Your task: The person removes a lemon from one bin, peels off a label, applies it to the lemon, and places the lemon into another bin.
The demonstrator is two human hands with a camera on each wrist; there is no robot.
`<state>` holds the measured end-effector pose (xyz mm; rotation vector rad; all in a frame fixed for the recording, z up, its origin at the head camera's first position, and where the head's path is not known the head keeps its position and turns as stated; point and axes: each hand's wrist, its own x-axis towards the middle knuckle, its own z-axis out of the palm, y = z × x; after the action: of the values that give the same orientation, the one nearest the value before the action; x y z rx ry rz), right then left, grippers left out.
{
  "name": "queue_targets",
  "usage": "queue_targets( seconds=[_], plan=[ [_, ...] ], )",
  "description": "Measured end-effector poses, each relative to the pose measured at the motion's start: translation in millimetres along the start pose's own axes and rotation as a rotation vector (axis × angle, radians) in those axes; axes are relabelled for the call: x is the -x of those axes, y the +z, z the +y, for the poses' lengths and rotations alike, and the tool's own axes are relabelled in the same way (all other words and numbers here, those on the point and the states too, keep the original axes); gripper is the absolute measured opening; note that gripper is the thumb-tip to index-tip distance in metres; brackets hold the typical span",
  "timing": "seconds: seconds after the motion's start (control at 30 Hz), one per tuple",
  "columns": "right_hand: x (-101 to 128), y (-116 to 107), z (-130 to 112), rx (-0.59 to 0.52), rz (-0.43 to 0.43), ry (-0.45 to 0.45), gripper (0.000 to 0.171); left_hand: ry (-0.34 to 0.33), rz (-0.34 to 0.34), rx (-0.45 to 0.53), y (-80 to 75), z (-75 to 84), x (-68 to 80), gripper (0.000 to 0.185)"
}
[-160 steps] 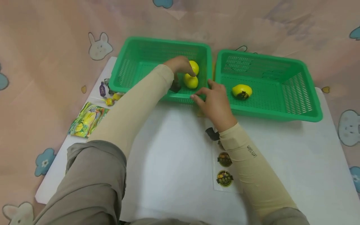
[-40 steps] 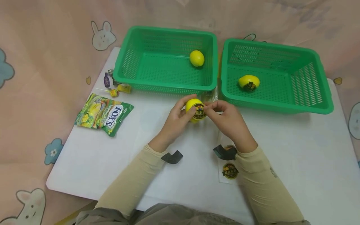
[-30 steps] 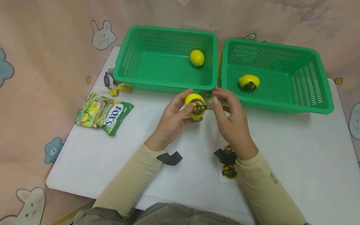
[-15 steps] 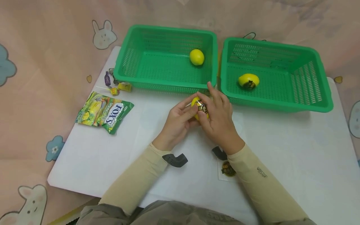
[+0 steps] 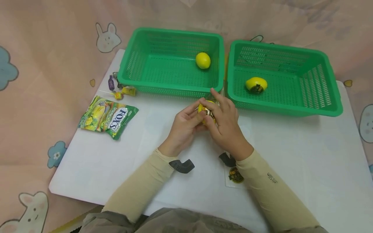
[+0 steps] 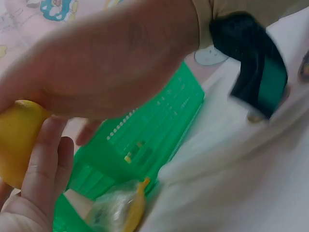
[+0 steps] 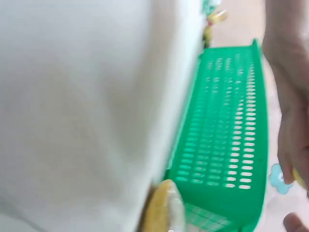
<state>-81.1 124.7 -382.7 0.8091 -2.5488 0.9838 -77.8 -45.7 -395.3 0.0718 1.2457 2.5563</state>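
Note:
A yellow lemon [image 5: 205, 110] with a dark round sticker is held just in front of the two green baskets, over the white board [image 5: 291, 155]. My left hand [image 5: 184, 124] grips it from the left; the lemon [image 6: 17, 140] also shows in the left wrist view against my fingers. My right hand [image 5: 224, 121] covers its right side, fingers curled round it. A plain lemon [image 5: 203, 60] lies in the left basket [image 5: 172, 89]. A stickered lemon [image 5: 256, 84] lies in the right basket [image 5: 279, 108].
A green FOXS candy bag [image 5: 107, 117] and several loose sweets [image 5: 119, 92] lie at the left of the board. A sticker sheet [image 5: 235, 174] lies under my right wrist. A pink cartoon cloth surrounds the board.
My left hand took a lemon out of the left basket and brought it in front of the baskets. My right hand closed over its sticker side in the last second.

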Motion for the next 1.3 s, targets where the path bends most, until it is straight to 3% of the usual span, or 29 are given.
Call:
queue_targets(
  seconds=[0.23, 0.37, 0.5, 0.57, 0.67, 0.8, 0.9, 1.0, 1.07, 1.13, 1.3],
  plan=[
    [-1, 1, 9, 0.033, 0.066, 0.083, 0.071, -0.047, -0.021, 0.048, 2.8, -2.7, -2.1, 0.05],
    [0, -2, 8, 0.098, 0.017, 0.099, 0.083, -0.05, -0.023, 0.046, 3.1, 0.5, -1.5, 0.053],
    [4, -19, 7, 0.161, -0.064, 0.13, 0.109, -0.049, -0.039, 0.004, 6.5, 6.9, -3.8, 0.058],
    [4, -37, 12, 0.174, -0.048, 0.165, 0.114, -0.03, -0.051, -0.039, 10.0, 10.8, -8.1, 0.06],
    [5, -75, 30, 0.203, 0.055, 0.265, 0.092, 0.001, -0.062, -0.103, 18.0, 18.8, -17.4, 0.061],
    [19, -116, 65, 0.237, 0.174, 0.471, 0.057, 0.008, -0.084, -0.133, 34.5, 30.6, -34.4, 0.06],
    [33, -123, 84, 0.261, 0.197, 0.543, 0.046, -0.013, -0.106, -0.124, 53.3, 36.4, -52.9, 0.058],
    [42, -120, 92, 0.299, 0.213, 0.546, 0.038, -0.055, -0.122, -0.152, 77.0, 36.5, -77.9, 0.057],
    [45, -117, 94, 0.326, 0.207, 0.561, 0.038, -0.089, -0.113, -0.228, 93.1, 32.8, -96.4, 0.059],
    [47, -115, 95, 0.336, 0.213, 0.581, 0.039, -0.114, -0.096, -0.37, 107.3, 25.9, -115.1, 0.061],
    [49, -114, 92, 0.343, 0.2, 0.596, 0.04, -0.11, -0.06, -1.02, 129.2, 4.1, -150.1, 0.062]
  ],
)
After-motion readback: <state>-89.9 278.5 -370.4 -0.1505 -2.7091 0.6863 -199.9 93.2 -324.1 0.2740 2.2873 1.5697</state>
